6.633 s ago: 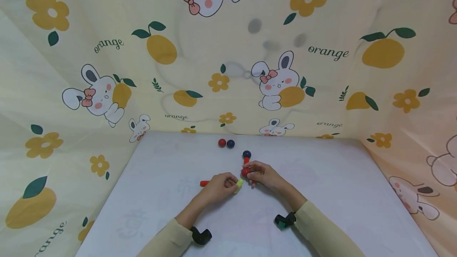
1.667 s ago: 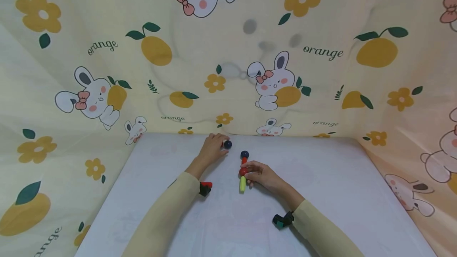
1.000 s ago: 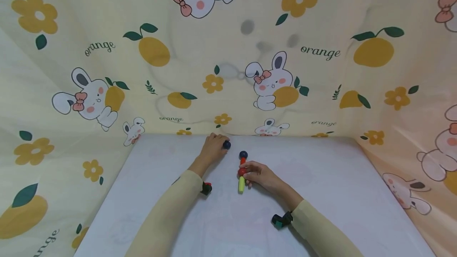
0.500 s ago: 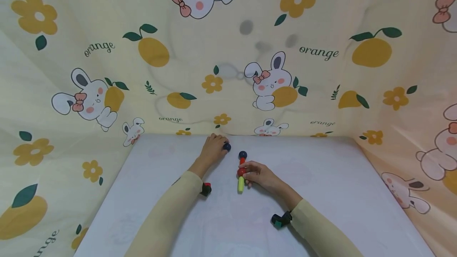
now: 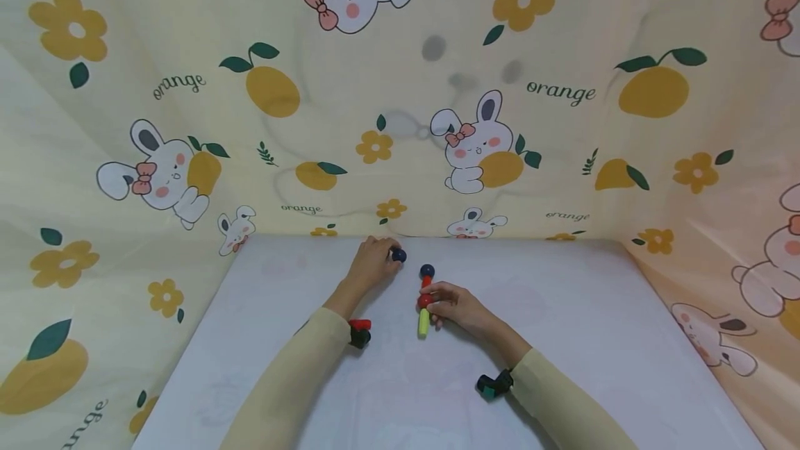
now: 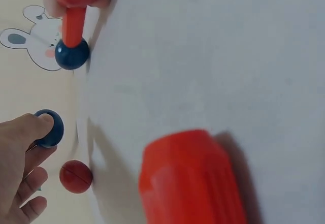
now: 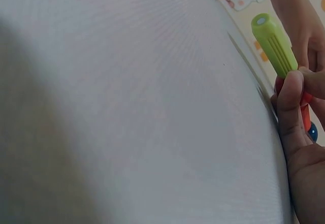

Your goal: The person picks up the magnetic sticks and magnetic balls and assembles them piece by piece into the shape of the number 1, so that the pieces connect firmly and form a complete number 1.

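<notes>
Pinching one blue ball [image 5: 401,255], the left hand [image 5: 371,262] sits beside one loose red ball [image 6: 76,177]; the right hand [image 5: 459,306] grips the second red ball [image 5: 425,301], between one lime rod [image 5: 423,325] and one red rod [image 5: 426,282] tipped by the other blue ball [image 5: 427,270]. One more red rod [image 6: 188,183] lies on the table [image 5: 562,311].

Looks like a small curtained-off recording booth; cannot be told as part of a home, an office or a lab. Consists of a white desk [image 5: 537,311] with cream cloth [image 5: 356,75], printed with rabbits [image 5: 459,153], oranges [image 5: 653,93] and flowers [image 5: 511,2], hanging past its far edge and round both far corners to the sides. Includes black wrist-worn cameras [image 5: 503,381].
</notes>
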### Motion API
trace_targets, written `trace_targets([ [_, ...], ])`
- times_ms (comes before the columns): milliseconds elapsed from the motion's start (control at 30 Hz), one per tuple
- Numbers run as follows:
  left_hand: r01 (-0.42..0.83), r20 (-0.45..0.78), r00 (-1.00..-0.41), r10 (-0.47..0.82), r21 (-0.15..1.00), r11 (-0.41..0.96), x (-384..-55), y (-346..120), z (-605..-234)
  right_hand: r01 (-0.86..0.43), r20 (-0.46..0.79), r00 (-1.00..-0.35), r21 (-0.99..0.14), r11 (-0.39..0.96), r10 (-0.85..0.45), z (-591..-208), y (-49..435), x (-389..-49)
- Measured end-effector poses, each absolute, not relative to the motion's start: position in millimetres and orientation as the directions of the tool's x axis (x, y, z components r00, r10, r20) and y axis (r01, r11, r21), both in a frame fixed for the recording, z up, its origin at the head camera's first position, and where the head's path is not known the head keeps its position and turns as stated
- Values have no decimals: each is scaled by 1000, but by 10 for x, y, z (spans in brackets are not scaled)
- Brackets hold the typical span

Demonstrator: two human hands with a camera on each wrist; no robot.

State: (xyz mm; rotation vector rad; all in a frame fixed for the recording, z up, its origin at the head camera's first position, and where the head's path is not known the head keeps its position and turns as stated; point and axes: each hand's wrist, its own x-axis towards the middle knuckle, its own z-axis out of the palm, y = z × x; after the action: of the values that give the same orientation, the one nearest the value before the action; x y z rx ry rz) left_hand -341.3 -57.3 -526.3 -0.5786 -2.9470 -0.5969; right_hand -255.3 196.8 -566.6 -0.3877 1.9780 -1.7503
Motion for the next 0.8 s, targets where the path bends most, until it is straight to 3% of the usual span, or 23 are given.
trace_targets([
  [533, 425, 198, -905, 376, 422, 800, -3094, -598, -5243, 99, -169, -853, -981, 164, -494, -5630, 1960, -2531],
  [800, 406, 154, -911, 382, 493, 769, -2884, -613, -5219, 108, -185, -854, -977, 183, -486, -5606, 1954, -2526],
])
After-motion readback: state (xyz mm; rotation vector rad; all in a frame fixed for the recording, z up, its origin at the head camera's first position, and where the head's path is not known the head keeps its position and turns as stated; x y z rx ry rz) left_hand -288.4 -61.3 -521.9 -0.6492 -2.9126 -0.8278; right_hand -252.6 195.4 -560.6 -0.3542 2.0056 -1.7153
